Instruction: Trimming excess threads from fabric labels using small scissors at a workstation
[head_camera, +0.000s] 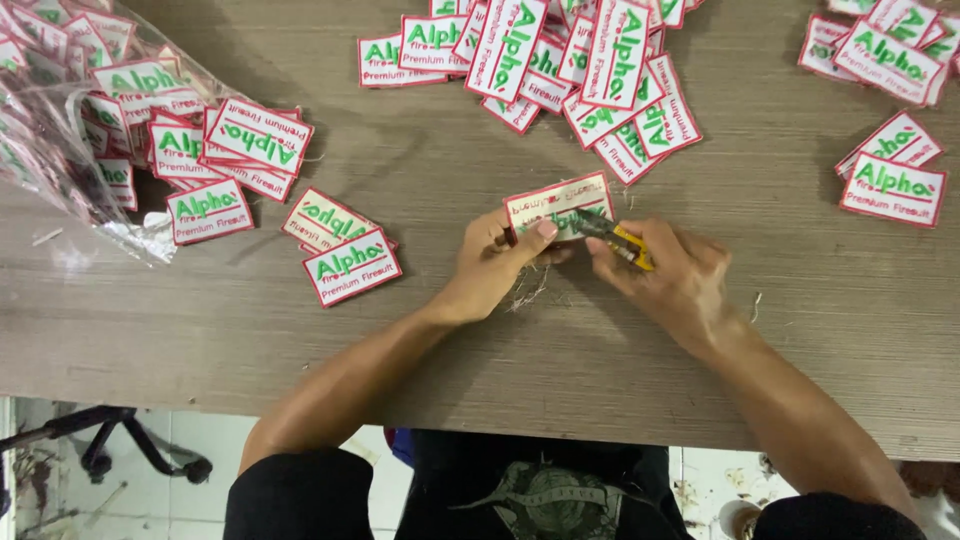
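Left of the grip: bag (60, 120) of patches, loose patches (350, 265) on table (450, 330). Left hand (495, 265) pinches one patch (558, 205), thumb on top. Right hand (670, 275), closed around yellow snips (622, 240), blades touching that patch's edge. Thread scraps (528, 292) just below.

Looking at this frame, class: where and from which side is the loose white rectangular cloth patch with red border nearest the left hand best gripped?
Pinch the white red-bordered patch by its near long edge, coming from the table's front: it lies flat, that edge overhanging bare wood, its far end overlapping another patch.
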